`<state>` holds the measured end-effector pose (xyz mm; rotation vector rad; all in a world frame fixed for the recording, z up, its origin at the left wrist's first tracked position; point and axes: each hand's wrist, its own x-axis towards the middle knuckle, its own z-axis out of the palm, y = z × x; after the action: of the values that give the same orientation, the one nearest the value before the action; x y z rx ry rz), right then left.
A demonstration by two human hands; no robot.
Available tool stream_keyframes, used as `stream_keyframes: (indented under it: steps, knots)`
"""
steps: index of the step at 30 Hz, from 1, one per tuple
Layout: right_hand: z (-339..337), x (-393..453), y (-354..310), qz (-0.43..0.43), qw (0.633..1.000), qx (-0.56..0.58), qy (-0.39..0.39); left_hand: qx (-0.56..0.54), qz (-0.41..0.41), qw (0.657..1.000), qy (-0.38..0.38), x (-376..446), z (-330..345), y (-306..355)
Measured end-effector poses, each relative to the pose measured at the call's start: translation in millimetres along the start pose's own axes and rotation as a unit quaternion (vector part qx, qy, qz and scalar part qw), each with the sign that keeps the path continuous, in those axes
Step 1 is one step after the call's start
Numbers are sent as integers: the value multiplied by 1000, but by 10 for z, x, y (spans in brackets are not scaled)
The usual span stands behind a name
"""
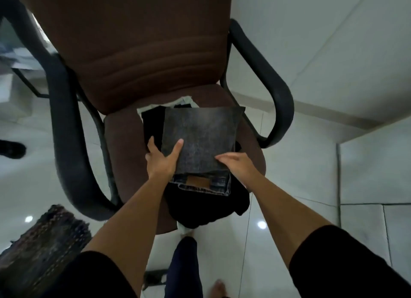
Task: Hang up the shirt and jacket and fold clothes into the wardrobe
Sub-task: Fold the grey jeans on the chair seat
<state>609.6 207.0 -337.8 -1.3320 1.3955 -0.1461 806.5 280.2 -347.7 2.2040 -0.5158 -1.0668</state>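
White tiled floor (367,175), white wall behind. Brown chair (124,142) with black armrests faces you; woven rug (42,242) at floor's left edge. Folded grey jeans (200,137) lie atop black clothes (206,206) piled on seat, waistband patch toward seat's front edge. Your left hand (161,158) grips jeans' left edge, thumb on top, fingers under. Your right hand (235,164) lies flat, fingers straight, on jeans' near right corner.

A home room: armchair (142,53), floor tiles (367,175), woven rug (44,242).
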Motion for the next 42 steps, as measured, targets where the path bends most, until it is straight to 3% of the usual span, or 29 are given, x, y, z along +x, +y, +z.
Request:
stream_keyframes:
  steps: [4, 7, 9, 13, 22, 26, 33, 42]
  knots:
    - [233, 35, 651, -36, 996, -83, 27, 61, -14, 998, 10, 0, 413, -481]
    - [358, 137, 798, -90, 984, -134, 72, 216, 60, 972, 68, 119, 556, -574]
    - [396, 260, 779, -88, 982, -145, 85, 261, 125, 955, 63, 283, 565, -558]
    - [332, 503, 636, -49, 996, -49, 54, 202, 146, 966, -70, 583, 522, -539]
    - [343, 824, 567, 16, 994, -82, 66, 185, 147, 965, -114, 783, 520, -435]
    - [346, 818, 562, -16, 990, -104, 90, 133, 134, 976, -108, 757, 543, -420]
    - [179, 612, 398, -83, 986, -89, 111, 96, 187, 974, -84, 547, 401, -205]
    - [-389, -396, -244, -172, 967, -82, 170, 94, 278, 956, -18, -467, 0, 555]
